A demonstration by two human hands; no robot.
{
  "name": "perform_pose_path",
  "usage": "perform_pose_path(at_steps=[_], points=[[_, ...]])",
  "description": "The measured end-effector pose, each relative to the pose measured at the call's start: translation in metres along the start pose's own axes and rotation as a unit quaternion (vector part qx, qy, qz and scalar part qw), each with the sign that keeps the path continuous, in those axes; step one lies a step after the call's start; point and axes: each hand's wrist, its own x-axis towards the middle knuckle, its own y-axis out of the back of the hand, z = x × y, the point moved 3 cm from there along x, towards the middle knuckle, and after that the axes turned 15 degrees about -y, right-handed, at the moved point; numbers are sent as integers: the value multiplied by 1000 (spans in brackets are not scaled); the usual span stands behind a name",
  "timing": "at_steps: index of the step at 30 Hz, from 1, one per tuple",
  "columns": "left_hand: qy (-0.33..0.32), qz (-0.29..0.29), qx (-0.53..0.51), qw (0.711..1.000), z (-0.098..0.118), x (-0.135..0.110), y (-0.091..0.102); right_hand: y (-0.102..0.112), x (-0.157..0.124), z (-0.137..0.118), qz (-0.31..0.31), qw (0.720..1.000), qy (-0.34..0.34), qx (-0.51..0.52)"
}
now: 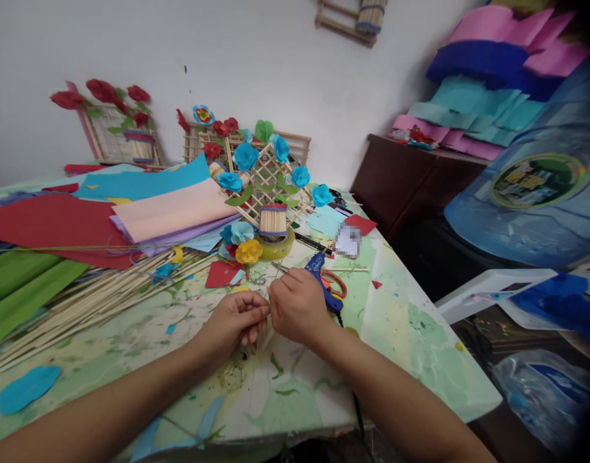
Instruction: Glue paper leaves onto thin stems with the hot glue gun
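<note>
My left hand [238, 319] and my right hand [297, 305] meet over the front middle of the table, fingers closed and pinched together. What they hold is hidden; a pale sliver shows beneath them, too blurred to name. Just beyond my right hand lies a blue glue gun [332, 301], with orange-handled scissors [340, 281] beside it. Farther back, a small bamboo lattice [270, 172] with blue paper flowers and a stick basket [273, 220] leans upright at a yellowish tape roll [280, 247]. In front of the roll is a yellow paper flower [249, 251].
Thin bamboo sticks [107, 292] and stacked coloured paper [58, 225] cover the left side. A blue paper piece [27, 389] lies near the front left. Finished flower racks [126, 132] stand against the wall. A large water bottle [521, 186] rises beyond the table's right edge.
</note>
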Motion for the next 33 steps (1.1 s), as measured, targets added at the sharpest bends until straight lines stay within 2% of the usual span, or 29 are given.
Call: perform_pose_path(at_steps=[5,11,23,25,27,28,31,33], points=[[11,19,-63,998,8,2,2,2,4,7,8,1000,-6,-10],[18,1,-90,996,12,5,3,2,4,10,27,999,-21,-2],[-12,-2,-92,996,26,8,-4,7,10,12,117,993,24,-15],[-14,-10,-92,996,25,7,-3,10,14,29,125,992,-17,3],[-8,-18,-81,997,20,7,2,17,19,58,155,980,-125,22],[-7,-18,-72,997,18,8,5,21,20,70,164,975,-150,23],[-32,0,-50,998,13,13,15,26,21,92,183,965,-183,37],[-46,13,-45,998,11,18,18,23,19,88,180,965,-181,55]])
